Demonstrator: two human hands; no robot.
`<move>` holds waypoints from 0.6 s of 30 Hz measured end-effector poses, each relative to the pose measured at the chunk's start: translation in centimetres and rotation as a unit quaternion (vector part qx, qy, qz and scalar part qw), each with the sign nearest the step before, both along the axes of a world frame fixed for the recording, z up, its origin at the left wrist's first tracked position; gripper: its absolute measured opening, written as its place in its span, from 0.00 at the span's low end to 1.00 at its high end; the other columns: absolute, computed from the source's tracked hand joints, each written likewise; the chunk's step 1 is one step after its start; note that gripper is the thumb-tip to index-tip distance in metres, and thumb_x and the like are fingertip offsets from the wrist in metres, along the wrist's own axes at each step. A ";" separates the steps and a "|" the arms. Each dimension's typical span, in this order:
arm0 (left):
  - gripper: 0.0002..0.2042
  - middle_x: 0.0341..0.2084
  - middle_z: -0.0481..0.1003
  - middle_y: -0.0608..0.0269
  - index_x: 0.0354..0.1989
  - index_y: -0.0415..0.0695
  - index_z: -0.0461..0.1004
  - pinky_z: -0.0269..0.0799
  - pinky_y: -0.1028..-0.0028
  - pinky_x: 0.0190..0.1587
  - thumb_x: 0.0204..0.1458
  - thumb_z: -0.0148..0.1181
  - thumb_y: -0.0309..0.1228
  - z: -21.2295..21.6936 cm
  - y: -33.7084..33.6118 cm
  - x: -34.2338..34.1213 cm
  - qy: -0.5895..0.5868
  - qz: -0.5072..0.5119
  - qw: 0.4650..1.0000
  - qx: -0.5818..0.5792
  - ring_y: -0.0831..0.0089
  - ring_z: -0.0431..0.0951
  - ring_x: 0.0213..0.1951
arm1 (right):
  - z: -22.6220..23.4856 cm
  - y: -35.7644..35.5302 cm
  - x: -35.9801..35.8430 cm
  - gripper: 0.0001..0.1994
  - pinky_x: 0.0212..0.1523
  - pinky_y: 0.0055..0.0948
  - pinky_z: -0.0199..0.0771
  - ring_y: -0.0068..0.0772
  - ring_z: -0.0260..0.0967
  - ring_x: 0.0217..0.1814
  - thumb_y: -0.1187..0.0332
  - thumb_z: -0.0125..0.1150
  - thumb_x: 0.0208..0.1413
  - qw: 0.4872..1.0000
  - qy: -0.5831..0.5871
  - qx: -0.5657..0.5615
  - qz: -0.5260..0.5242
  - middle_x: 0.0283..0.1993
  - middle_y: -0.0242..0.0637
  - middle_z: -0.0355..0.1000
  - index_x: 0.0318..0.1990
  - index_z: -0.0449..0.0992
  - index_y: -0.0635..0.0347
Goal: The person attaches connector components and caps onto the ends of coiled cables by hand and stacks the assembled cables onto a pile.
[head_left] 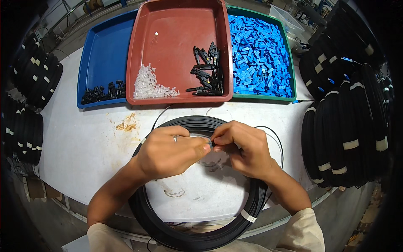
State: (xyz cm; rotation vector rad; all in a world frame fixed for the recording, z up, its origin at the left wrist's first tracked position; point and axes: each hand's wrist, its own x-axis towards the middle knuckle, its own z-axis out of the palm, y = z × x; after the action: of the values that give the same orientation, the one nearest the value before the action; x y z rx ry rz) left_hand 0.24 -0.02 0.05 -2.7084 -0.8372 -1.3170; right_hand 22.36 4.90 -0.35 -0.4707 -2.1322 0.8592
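Over a coil of black cable (pixel 145 210) both hands meet fingertip to fingertip. My left hand (pixel 170 153), with a ring on one finger, is closed around a small piece (pixel 209 144) that looks clear and dark. Most of that piece is covered by the thumb and fingers. My right hand (pixel 247 151) pinches at its other end, where a bit of black shows; its exact kind is hidden. White tape (pixel 248 216) binds the coil, which lies partly on the white table and overhangs its near edge. A loose cable loop (pixel 280 147) curves out beside my right hand.
Across the table's far side stand a blue tray (pixel 105 50) with black parts, a red tray (pixel 176 33) with clear sleeves (pixel 149 86) and black clips (pixel 208 75), and a green tray (pixel 294 90) full of blue connectors (pixel 260 54). Taped cable coils (pixel 348 130) are stacked right and left.
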 end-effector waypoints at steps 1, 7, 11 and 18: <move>0.05 0.27 0.83 0.49 0.30 0.34 0.82 0.79 0.76 0.30 0.45 0.70 0.16 0.4 -0.2 0.1 -0.001 -0.002 1.000 0.001 0.70 0.84 0.28 | -0.1 0.0 0.0 0.11 0.33 0.33 0.79 0.40 0.77 0.34 0.88 0.64 0.36 0.995 0.017 0.088 -0.032 0.38 0.45 0.77 0.29 0.71 0.68; 0.04 0.25 0.83 0.49 0.28 0.34 0.83 0.81 0.72 0.32 0.46 0.74 0.18 1.3 -0.8 0.4 -0.190 0.038 0.922 -0.335 0.69 0.86 0.29 | 0.3 -0.4 -0.6 0.10 0.32 0.35 0.77 0.45 0.73 0.32 0.81 0.63 0.38 0.948 0.034 0.315 -0.042 0.37 0.48 0.74 0.31 0.70 0.70; 0.03 0.29 0.81 0.45 0.26 0.32 0.79 0.82 0.71 0.31 0.44 0.69 0.15 1.1 -0.3 0.5 0.068 -0.019 0.996 0.059 0.63 0.84 0.30 | 0.5 0.0 0.3 0.11 0.35 0.36 0.78 0.45 0.76 0.34 0.85 0.61 0.36 0.993 -0.014 0.116 -0.009 0.36 0.46 0.75 0.30 0.70 0.69; 0.05 0.28 0.81 0.46 0.29 0.32 0.80 0.81 0.71 0.31 0.45 0.70 0.16 0.3 -0.6 0.4 0.065 0.014 0.997 0.042 0.63 0.82 0.26 | -0.1 0.5 0.1 0.12 0.35 0.34 0.78 0.44 0.77 0.35 0.88 0.61 0.36 0.999 -0.010 0.023 0.030 0.36 0.44 0.76 0.31 0.71 0.68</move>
State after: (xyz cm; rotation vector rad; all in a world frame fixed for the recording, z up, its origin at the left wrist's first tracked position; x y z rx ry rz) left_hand 0.62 -0.66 0.33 -2.6738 -0.7857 -1.1288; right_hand 22.48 5.35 -0.45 -0.3952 -2.1900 0.8399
